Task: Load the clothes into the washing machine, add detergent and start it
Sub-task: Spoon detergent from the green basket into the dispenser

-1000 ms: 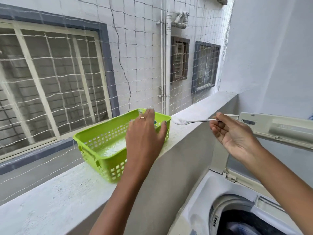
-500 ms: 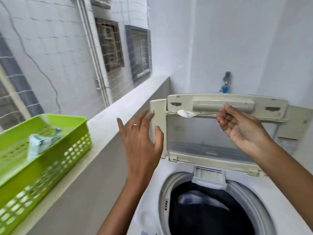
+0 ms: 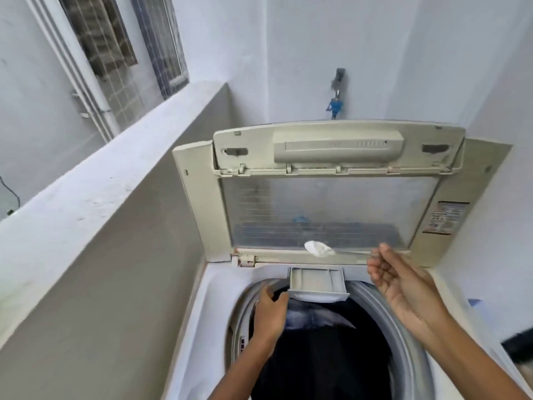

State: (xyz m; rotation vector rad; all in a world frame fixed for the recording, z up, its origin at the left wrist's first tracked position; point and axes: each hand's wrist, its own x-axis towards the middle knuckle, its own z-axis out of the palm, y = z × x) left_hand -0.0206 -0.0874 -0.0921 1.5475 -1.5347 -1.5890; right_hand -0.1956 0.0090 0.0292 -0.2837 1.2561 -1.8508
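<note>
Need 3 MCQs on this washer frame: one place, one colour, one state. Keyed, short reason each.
1. Where is the heaped metal spoon?
A. inside the drum
B. above the pulled-out grey detergent drawer
C. on the ledge

2. What colour is the powder on the spoon?
A. white
B. blue
C. green

3. How is the cream washing-machine lid?
A. closed
B. removed
C. raised

Answers: 1 B, the right hand holds it just over the drawer. 2 A, the heap is white. 3 C, the lid stands upright behind the tub.
</note>
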